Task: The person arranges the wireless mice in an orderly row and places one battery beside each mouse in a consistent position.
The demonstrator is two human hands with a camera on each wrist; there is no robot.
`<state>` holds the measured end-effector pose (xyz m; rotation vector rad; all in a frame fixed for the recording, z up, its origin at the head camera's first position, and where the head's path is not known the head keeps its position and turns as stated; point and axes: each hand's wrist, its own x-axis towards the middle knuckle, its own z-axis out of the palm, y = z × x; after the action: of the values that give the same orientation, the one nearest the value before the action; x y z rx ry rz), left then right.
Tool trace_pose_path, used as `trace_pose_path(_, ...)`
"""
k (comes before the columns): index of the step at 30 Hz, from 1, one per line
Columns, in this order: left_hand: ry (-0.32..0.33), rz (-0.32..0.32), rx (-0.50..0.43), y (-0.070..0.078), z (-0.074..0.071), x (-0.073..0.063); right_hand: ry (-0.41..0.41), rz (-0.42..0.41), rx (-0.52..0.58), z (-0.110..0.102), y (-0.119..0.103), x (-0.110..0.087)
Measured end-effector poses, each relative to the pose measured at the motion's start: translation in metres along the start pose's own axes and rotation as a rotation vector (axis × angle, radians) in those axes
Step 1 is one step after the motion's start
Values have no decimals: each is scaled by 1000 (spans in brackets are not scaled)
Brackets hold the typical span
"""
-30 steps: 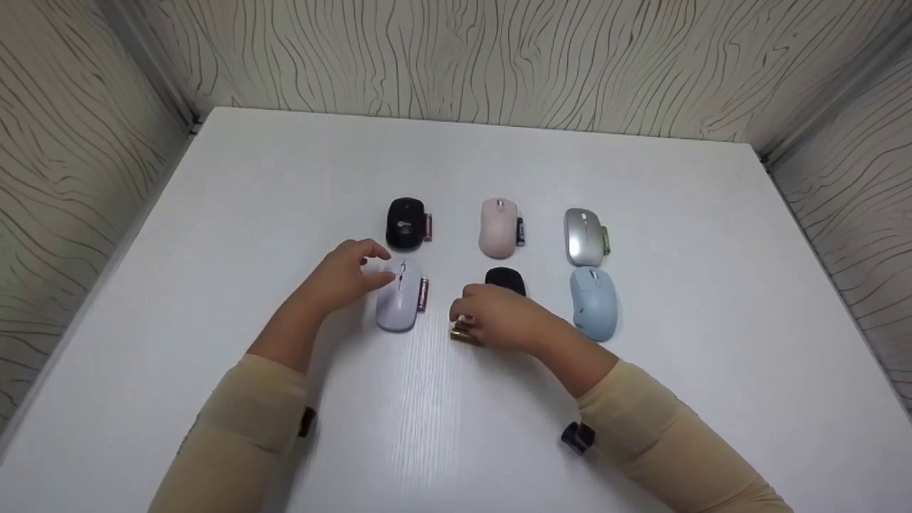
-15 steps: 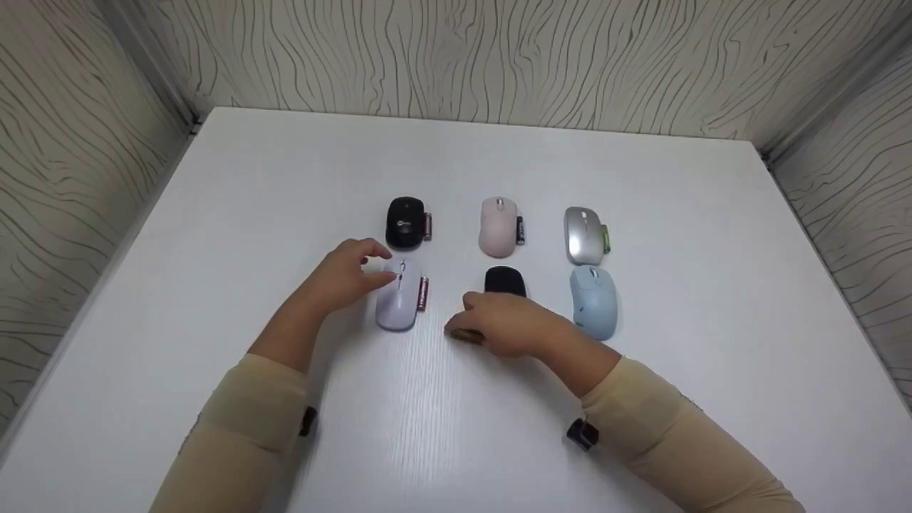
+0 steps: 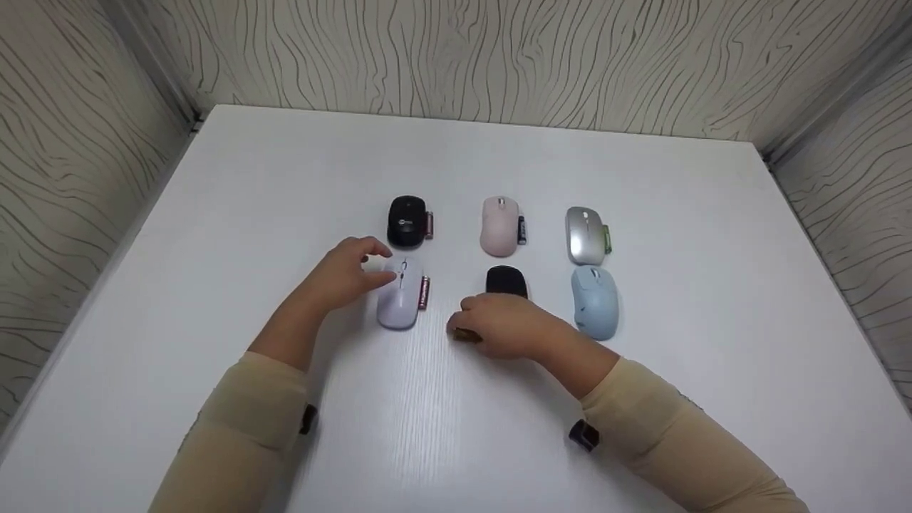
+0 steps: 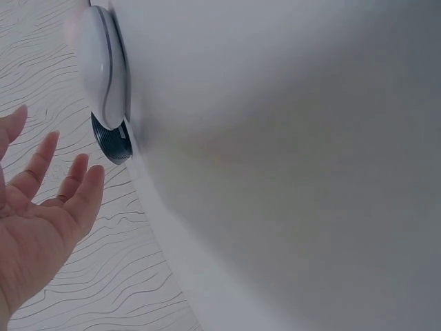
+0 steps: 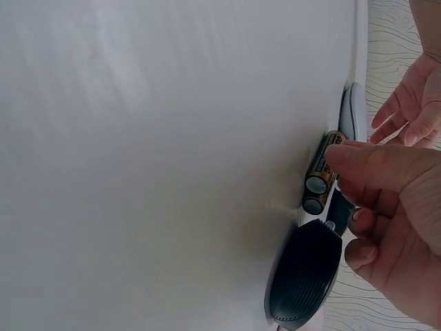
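My right hand [image 3: 502,324] pinches a pair of gold-and-black batteries [image 5: 322,165] between thumb and fingers, low over the white table. The batteries lie side by side in the right wrist view; in the head view the fingers cover most of them. Just beyond this hand is a black mouse [image 3: 506,281], its near part hidden. My left hand [image 3: 344,276] has thumb and fingers spread apart beside a pale lilac mouse [image 3: 399,303], holding nothing. A red battery [image 3: 425,292] lies along that mouse's right side.
Behind stand a black mouse [image 3: 407,221], a pink mouse [image 3: 500,226] and a silver mouse [image 3: 586,235], each with batteries at its right. A light blue mouse [image 3: 596,303] sits right of my right hand. A patterned wall [image 3: 456,57] rises behind the table.
My right hand has shifted slightly toward me, and its fingers now cover more of the gold-and-black batteries. The left hand stays in place.
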<state>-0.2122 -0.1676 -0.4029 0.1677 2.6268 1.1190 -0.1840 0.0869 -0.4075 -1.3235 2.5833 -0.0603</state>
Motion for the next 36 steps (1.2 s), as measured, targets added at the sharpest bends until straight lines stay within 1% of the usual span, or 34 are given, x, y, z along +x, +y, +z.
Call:
trace_pose_path(4, 17, 38, 14, 0, 0, -2, 21, 19, -13, 1, -5, 2)
trace_pose_path(8, 22, 39, 16, 3, -1, -4, 21, 48, -31, 3, -10, 5)
trace_pose_path(13, 10, 29, 15, 4, -2, -4, -3, 111, -28, 6, -17, 8)
trace_pose_path(16, 11, 30, 17, 5, -2, -4, 6, 140, -23, 7, -19, 10)
trace_pose_path(21, 13, 36, 2, 5, -1, -4, 52, 142, -25, 10, -21, 11)
trace_pose_path(27, 13, 41, -4, 6, -1, -5, 57, 134, -21, 11, -20, 10)
trace_pose_path(31, 12, 41, 5, 5, -1, -4, 41, 135, 30, 12, -18, 9)
trace_pose_path(34, 10, 38, 14, 4, 0, -3, 9, 147, 72, 12, -17, 8)
trace_pose_path(36, 12, 37, 16, 4, 0, -3, -21, 155, 74, 10, -15, 6)
